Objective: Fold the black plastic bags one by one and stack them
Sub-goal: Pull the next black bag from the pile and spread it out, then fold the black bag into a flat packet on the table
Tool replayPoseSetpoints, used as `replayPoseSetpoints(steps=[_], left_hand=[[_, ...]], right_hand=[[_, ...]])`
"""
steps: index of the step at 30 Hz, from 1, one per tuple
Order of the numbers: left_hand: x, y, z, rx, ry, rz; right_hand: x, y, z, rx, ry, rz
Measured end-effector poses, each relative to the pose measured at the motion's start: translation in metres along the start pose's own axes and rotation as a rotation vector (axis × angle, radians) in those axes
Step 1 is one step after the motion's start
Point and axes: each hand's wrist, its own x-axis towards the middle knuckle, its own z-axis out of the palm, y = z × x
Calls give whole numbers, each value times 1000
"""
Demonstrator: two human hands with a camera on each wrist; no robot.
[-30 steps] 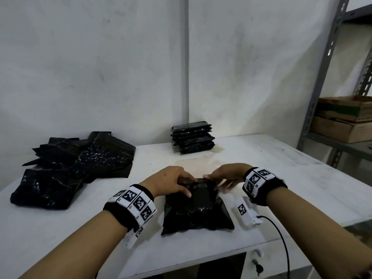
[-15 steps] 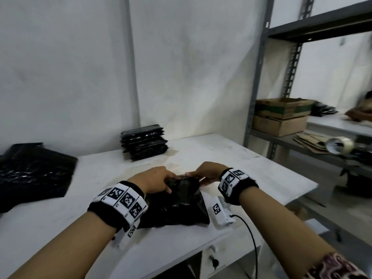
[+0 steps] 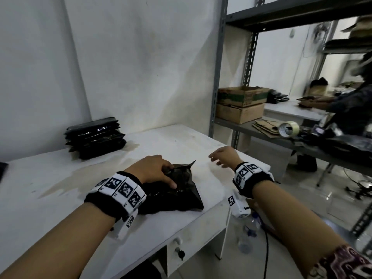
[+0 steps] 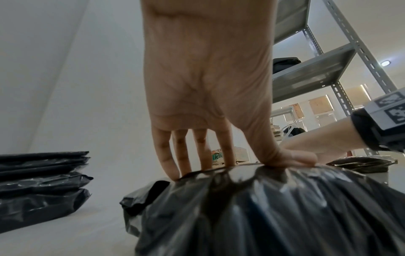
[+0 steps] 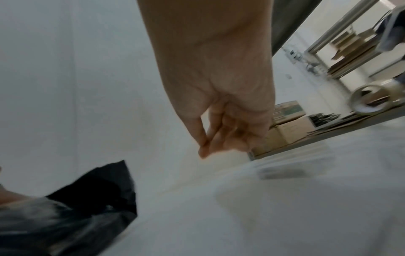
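The folded black plastic bag [image 3: 173, 190] lies on the white table [image 3: 60, 178] near its front edge, directly under the left hand [image 3: 150, 170]. That hand rests on the bag's far end with the fingers [image 4: 168, 155] reaching down over the far edge and the thumb [image 4: 291, 158] pressed flat on top, so the plastic is pinned rather than lifted. The right hand [image 3: 222, 156] hovers above the bare table to the bag's right, clear of it, holding nothing, with its fingers loosely bent (the right wrist view is blurred, so finer detail is lost).

The bag is a puffy, crinkled, glossy bundle, roughly rectangular, with one pointed corner [image 3: 192, 163] sticking up at its far right. Its long axis runs from the person's side toward the wall, slanting a little to the right at the near end.

The stack of folded bags [image 3: 95, 136] sits well apart, back-left against the wall.
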Motion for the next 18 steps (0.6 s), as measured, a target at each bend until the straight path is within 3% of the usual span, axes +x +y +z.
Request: replayPoseSetpoints(steps=[4, 7, 12, 18], left_hand=[[7, 10, 7, -16, 41, 38], [10, 18, 10, -26, 26, 55], [10, 14, 11, -71, 16, 29], [8, 12, 13, -86, 26, 11]], right_hand=[[-4, 47, -35, -36, 415, 24], [-9, 86, -52, -35, 567, 161], [-25, 119, -51, 34, 537, 286], [-34, 118, -37, 76, 553, 232]])
